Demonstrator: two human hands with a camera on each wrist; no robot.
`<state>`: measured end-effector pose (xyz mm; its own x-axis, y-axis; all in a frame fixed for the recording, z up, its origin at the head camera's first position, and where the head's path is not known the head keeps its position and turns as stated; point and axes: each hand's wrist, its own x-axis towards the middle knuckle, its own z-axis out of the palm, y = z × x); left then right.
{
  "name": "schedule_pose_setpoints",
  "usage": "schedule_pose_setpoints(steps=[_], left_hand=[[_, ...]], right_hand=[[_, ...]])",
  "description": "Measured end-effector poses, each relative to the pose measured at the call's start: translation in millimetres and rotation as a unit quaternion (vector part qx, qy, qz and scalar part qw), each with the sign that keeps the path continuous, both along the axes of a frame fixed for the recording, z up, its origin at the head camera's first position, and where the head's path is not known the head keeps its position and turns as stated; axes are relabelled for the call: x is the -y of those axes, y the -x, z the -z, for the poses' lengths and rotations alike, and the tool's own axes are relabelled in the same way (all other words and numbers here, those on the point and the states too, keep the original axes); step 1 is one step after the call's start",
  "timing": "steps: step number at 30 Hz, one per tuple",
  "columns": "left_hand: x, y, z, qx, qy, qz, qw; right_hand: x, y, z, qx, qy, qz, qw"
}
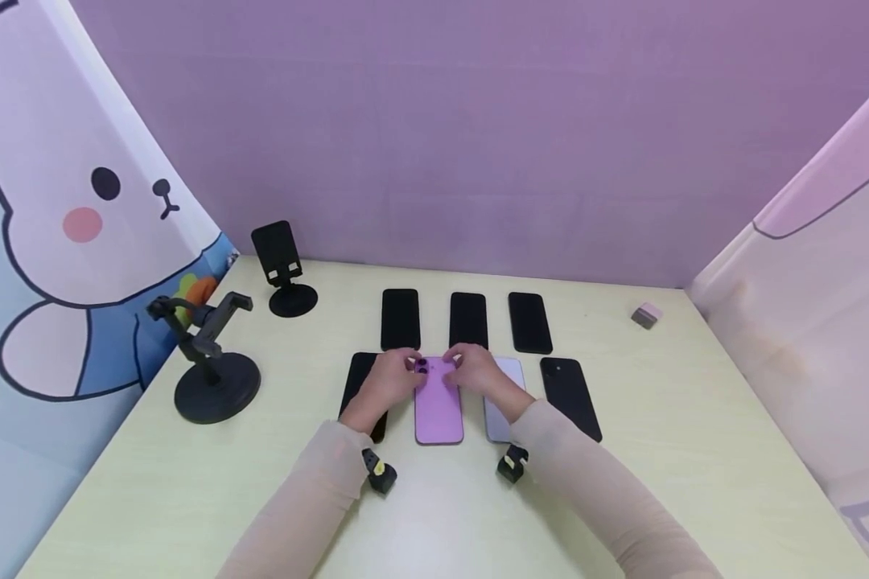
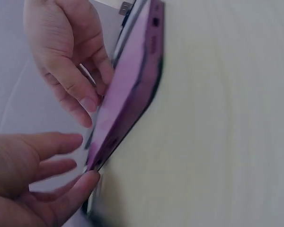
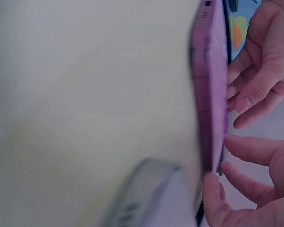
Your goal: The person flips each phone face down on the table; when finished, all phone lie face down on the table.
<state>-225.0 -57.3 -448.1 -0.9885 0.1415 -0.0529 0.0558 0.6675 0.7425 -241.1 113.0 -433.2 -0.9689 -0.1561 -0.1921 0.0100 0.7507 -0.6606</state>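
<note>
A pink phone (image 1: pixel 438 410) lies back up on the table, its camera bump at the far left corner. My left hand (image 1: pixel 394 376) is at that corner; in the left wrist view its thumb (image 2: pixel 87 184) touches the phone's edge, with the other fingers spread apart from it. At the opposite far corner is my right hand (image 1: pixel 475 368), whose thumb (image 3: pixel 212 189) meets the edge while its fingers stay loosely extended. A black phone (image 1: pixel 358 374) lies partly under my left hand and forearm. Beside the pink one, a pale lavender phone (image 1: pixel 503 418) is partly covered by my right wrist.
Farther back lie three black phones (image 1: pixel 401 319), (image 1: pixel 468 318), (image 1: pixel 530 322). Another black phone (image 1: pixel 570 396) is at the right. Two black stands (image 1: pixel 217 388), (image 1: pixel 293 300) stand on the left. A small two-tone block (image 1: pixel 646 315) sits at the back right.
</note>
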Motion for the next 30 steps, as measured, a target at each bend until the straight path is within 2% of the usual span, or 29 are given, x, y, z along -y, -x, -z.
schedule_pose_setpoints(steps=[2, 5, 9, 15, 18, 23, 30], left_hand=[[8.4, -0.3, -2.6, -0.006, -0.006, 0.003, 1.0000], [26.2, -0.1, -4.2, -0.036, -0.021, 0.004, 0.9991], [53.5, -0.6, -3.2, -0.054, -0.016, -0.013, 0.9983], [85.3, -1.6, 1.1, -0.013, 0.009, -0.030, 0.9994], [93.6, -1.1, 5.6, -0.004, 0.011, -0.026, 0.9996], [100.2, 1.1, 10.8, -0.008, 0.006, -0.022, 0.9997], [105.3, 7.0, 10.9, 0.007, 0.005, -0.020, 0.9998]], right_hand=[[6.5, 0.2, -3.2, -0.014, -0.004, -0.005, 0.9999], [20.8, -1.9, -6.8, -0.028, 0.006, -0.010, 0.9995], [42.1, -7.1, -6.3, -0.036, 0.015, -0.031, 0.9988], [68.5, -12.1, -1.0, -0.016, 0.022, -0.041, 0.9988], [76.7, -13.1, 1.0, -0.003, 0.036, -0.034, 0.9988], [85.4, -13.3, 2.6, -0.005, 0.052, -0.027, 0.9983], [94.0, -10.5, 4.4, -0.006, 0.056, -0.016, 0.9983]])
